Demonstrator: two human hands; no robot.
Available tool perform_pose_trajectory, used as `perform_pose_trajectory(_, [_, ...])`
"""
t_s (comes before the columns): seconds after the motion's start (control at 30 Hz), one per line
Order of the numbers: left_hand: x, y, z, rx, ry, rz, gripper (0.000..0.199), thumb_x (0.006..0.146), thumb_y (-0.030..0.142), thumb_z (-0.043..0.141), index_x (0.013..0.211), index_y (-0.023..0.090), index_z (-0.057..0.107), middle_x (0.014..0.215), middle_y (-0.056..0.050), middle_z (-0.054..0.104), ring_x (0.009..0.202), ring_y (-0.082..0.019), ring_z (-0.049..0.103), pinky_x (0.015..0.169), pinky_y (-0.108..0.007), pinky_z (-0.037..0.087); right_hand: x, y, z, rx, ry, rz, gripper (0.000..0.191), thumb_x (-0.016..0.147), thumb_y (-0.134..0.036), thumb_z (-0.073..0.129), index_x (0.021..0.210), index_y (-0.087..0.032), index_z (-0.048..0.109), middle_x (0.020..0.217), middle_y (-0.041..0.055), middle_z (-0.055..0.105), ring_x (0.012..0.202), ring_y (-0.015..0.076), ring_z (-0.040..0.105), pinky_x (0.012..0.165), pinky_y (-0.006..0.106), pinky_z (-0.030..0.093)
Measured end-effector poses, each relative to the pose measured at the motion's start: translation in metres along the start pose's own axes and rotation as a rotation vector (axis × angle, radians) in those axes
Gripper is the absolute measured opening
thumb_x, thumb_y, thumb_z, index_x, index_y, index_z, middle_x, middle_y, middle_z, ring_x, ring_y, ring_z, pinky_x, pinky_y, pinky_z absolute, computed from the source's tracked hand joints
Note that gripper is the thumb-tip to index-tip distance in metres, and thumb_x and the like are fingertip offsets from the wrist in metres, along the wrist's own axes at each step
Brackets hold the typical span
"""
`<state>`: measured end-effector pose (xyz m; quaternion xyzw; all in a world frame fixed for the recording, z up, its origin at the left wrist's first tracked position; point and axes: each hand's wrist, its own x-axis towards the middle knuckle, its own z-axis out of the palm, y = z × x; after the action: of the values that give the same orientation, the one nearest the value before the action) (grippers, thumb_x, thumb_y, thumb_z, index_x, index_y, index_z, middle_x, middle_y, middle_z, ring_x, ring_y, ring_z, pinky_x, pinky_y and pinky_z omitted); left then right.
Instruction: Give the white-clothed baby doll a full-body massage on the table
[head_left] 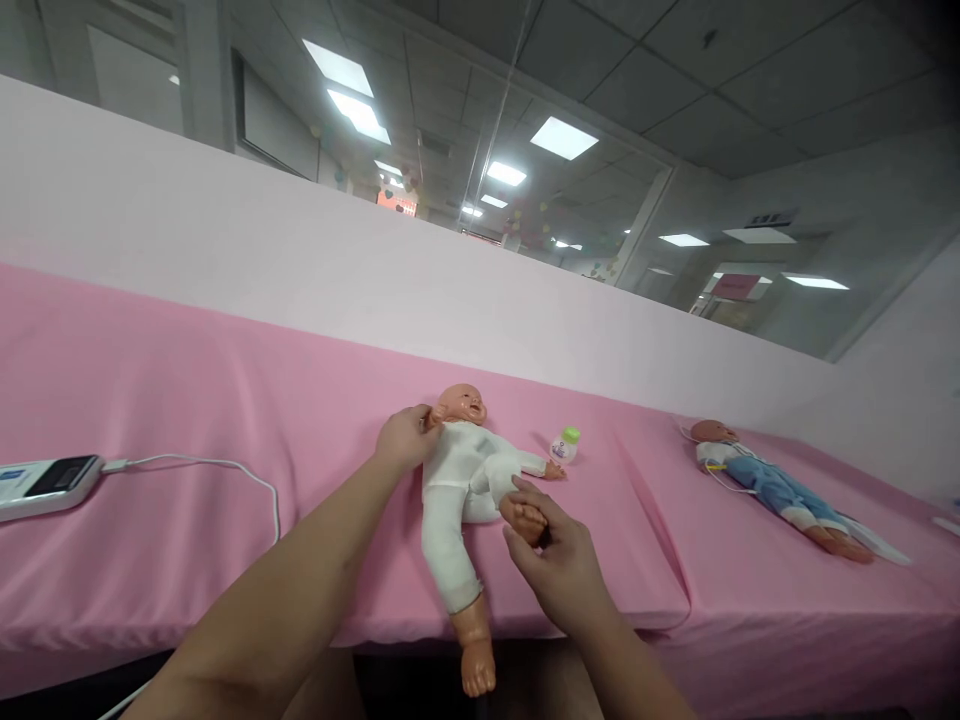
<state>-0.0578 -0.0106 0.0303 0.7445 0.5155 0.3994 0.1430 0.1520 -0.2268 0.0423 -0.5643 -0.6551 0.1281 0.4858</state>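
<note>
A baby doll (461,450) with a white cloth body lies on its back on the pink-covered table, head toward the wall. My left hand (405,437) is closed around the doll's raised arm beside its head; the fingers partly hide that arm. My right hand (559,550) grips one of the doll's feet (525,518), with that leg bent up over the body. The doll's other leg (448,550) stretches straight, its foot hanging past the table's front edge. By the doll's outstretched hand stands a small clear bottle (564,446) with a green cap.
On the pink cloth (172,400) at the left lies a white device (52,485) with a dark screen and a white cable (217,460). A second doll (772,485) in blue trousers lies at the right. A white wall (375,270) with windows above it runs behind.
</note>
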Motion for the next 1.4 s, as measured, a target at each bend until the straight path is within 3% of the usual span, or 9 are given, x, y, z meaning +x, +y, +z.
perform_pose_trajectory(0.17, [-0.006,0.013,0.014,0.14,-0.111,0.265,0.023,0.09,0.045,0.06,0.095,0.025,0.072,0.097,-0.008,0.074,0.098,-0.028,0.065,0.084,-0.036,0.044,0.036,0.01,0.023,-0.034,0.037,-0.01,0.039,0.079,-0.022,0.068,0.118,-0.022,0.074,0.137,0.0095,0.067,0.122,0.0292,0.067,0.108,0.046,0.053])
perform_pose_trajectory(0.37, [-0.004,0.009,0.01,0.117,-0.191,0.298,0.019,0.088,0.042,0.061,0.082,0.027,0.07,0.085,-0.004,0.073,0.085,-0.025,0.065,0.074,-0.033,0.043,0.036,0.013,0.05,-0.09,-0.002,-0.047,0.038,0.08,-0.017,0.064,0.117,-0.023,0.073,0.146,0.0095,0.06,0.124,0.0285,0.065,0.109,0.045,0.052])
perform_pose_trajectory(0.57, [0.001,-0.001,0.003,-0.113,-0.155,0.033,0.031,0.085,0.043,0.063,0.11,0.029,0.074,0.1,-0.003,0.077,0.087,-0.024,0.069,0.07,-0.029,0.043,0.003,0.007,0.027,-0.025,-0.016,-0.017,0.036,0.083,-0.02,0.065,0.118,-0.023,0.071,0.143,0.0115,0.063,0.131,0.0294,0.061,0.108,0.045,0.053])
perform_pose_trajectory(0.7, [0.009,-0.017,-0.001,-0.203,-0.051,-0.178,0.029,0.086,0.051,0.06,0.094,0.025,0.07,0.088,-0.002,0.076,0.08,-0.023,0.068,0.065,-0.028,0.043,-0.035,0.009,0.004,-0.021,-0.018,-0.007,0.034,0.085,-0.022,0.066,0.118,-0.023,0.072,0.136,0.012,0.067,0.134,0.0292,0.058,0.109,0.043,0.053])
perform_pose_trajectory(0.83, [0.017,-0.037,-0.006,-0.272,0.062,-0.34,0.036,0.09,0.056,0.053,0.084,0.023,0.065,0.085,-0.007,0.074,0.082,-0.027,0.069,0.065,-0.031,0.046,-0.067,0.019,-0.009,-0.07,0.01,0.0,0.035,0.08,-0.027,0.074,0.114,-0.024,0.075,0.131,0.0119,0.07,0.121,0.0319,0.068,0.103,0.042,0.058])
perform_pose_trajectory(0.97, [0.023,-0.055,-0.008,-0.36,0.147,-0.547,0.036,0.089,0.054,0.052,0.087,0.02,0.066,0.087,-0.013,0.074,0.083,-0.033,0.071,0.066,-0.037,0.049,-0.086,0.024,-0.008,-0.159,0.014,0.002,0.038,0.074,-0.027,0.078,0.112,-0.03,0.077,0.128,0.0072,0.072,0.113,0.0331,0.072,0.095,0.04,0.062])
perform_pose_trajectory(1.07, [0.025,-0.06,-0.009,-0.44,0.176,-0.619,0.037,0.088,0.054,0.053,0.09,0.019,0.066,0.088,-0.014,0.074,0.079,-0.033,0.072,0.065,-0.038,0.05,-0.09,0.021,-0.001,-0.217,0.011,-0.005,0.043,0.071,-0.02,0.075,0.113,-0.031,0.077,0.126,0.0046,0.073,0.112,0.0316,0.072,0.096,0.037,0.062])
perform_pose_trajectory(1.23, [0.02,-0.044,-0.011,-0.373,0.144,-0.518,0.034,0.088,0.054,0.056,0.085,0.022,0.065,0.085,-0.009,0.074,0.08,-0.03,0.07,0.065,-0.034,0.047,-0.081,0.017,0.001,-0.202,-0.004,0.007,0.045,0.07,-0.014,0.072,0.112,-0.03,0.077,0.126,0.003,0.073,0.112,0.0298,0.073,0.1,0.036,0.059])
perform_pose_trajectory(1.4, [0.005,-0.012,-0.007,-0.2,0.069,-0.234,0.038,0.091,0.06,0.053,0.084,0.025,0.065,0.081,-0.002,0.073,0.076,-0.023,0.067,0.063,-0.03,0.043,-0.061,0.005,-0.009,-0.11,-0.074,0.026,0.036,0.08,-0.023,0.073,0.115,-0.029,0.075,0.132,0.0057,0.07,0.115,0.0299,0.071,0.098,0.037,0.06])
